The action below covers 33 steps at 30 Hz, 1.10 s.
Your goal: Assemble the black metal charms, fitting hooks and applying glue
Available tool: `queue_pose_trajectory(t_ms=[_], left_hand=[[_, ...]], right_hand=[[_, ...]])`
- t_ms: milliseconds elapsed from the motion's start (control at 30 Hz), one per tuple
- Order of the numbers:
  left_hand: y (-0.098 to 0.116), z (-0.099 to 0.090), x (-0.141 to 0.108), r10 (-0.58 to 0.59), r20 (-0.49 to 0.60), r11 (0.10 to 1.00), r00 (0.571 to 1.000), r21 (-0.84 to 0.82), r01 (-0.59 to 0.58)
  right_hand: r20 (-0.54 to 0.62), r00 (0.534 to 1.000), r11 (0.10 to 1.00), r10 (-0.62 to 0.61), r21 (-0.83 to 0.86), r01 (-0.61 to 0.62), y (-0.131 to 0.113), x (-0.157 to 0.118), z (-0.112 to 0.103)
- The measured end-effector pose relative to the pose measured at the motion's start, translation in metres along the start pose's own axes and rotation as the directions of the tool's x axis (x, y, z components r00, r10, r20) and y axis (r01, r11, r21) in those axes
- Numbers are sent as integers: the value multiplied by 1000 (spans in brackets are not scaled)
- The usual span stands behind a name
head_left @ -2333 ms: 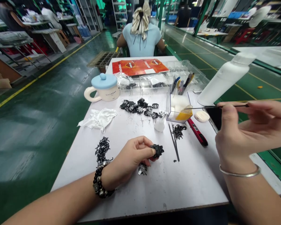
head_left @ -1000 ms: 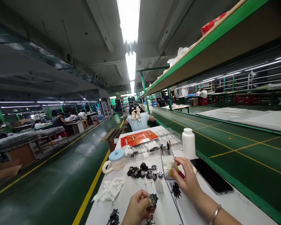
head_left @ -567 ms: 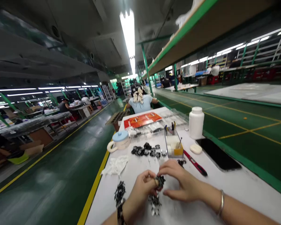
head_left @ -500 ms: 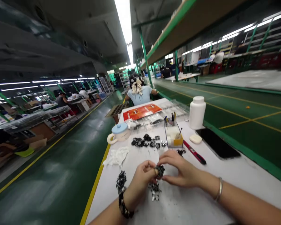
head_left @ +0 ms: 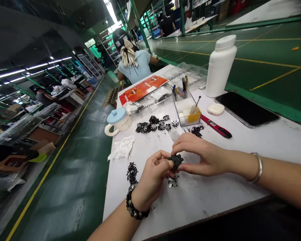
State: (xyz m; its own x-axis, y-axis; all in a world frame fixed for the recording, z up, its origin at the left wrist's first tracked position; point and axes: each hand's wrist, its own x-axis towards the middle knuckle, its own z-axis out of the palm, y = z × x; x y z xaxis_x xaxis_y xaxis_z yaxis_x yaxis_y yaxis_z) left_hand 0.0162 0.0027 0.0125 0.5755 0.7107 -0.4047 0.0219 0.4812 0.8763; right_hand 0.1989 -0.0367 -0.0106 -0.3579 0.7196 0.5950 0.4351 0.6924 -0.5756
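A small black ridged part is held between both hands above the white table. My left hand pinches its left side with thumb and fingers. From the right, my right hand grips it between thumb and fingertips. Just below the hands lie small silver and black pieces, partly hidden. A pile of thin black pieces sits left of my left wrist. Beyond the hands is a cluster of black and silver parts. More black pieces lie behind my right hand.
A lidded cup and crumpled tissue stand left. Farther back are an orange packet and a clear tool box. A red cutter, white bottle and phone lie right. A person sits beyond the table.
The view has tilted down and come closer to the table. Both hands still hold the black part, which now shows a broader ridged face.
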Motion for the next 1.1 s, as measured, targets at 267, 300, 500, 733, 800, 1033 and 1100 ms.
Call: queue_pose_trajectory(t_ms=[267,300,500,733,800,1033,1100], left_hand=[[-5,-2,1,48,22,998,999,39,-49],[-5,-2,1,56,24,997,998,50,-57],[-7,-4,2,105,38,991,994,77,-108],[-8,-6,2,184,65,974,981,125,-191],[-9,-7,2,197,72,969,978,135,-205],[-10,-7,1,305,49,908,951,288,-306],[-11,-8,-1,408,58,826,911,402,-396]], right_hand=[[11,1000,1000,-19,5,19,1,-1,-1],[13,1000,1000,-23,-2,23,2,-1,-2],[23,999,999,-29,-28,30,1,0,-4],[-10,1000,999,-29,-29,28,1,-1,-4],[-17,999,999,-28,-33,28,1,-1,-4],[-33,999,998,-42,-42,40,2,-1,-4],[-36,998,998,-53,-46,51,2,-1,-3]])
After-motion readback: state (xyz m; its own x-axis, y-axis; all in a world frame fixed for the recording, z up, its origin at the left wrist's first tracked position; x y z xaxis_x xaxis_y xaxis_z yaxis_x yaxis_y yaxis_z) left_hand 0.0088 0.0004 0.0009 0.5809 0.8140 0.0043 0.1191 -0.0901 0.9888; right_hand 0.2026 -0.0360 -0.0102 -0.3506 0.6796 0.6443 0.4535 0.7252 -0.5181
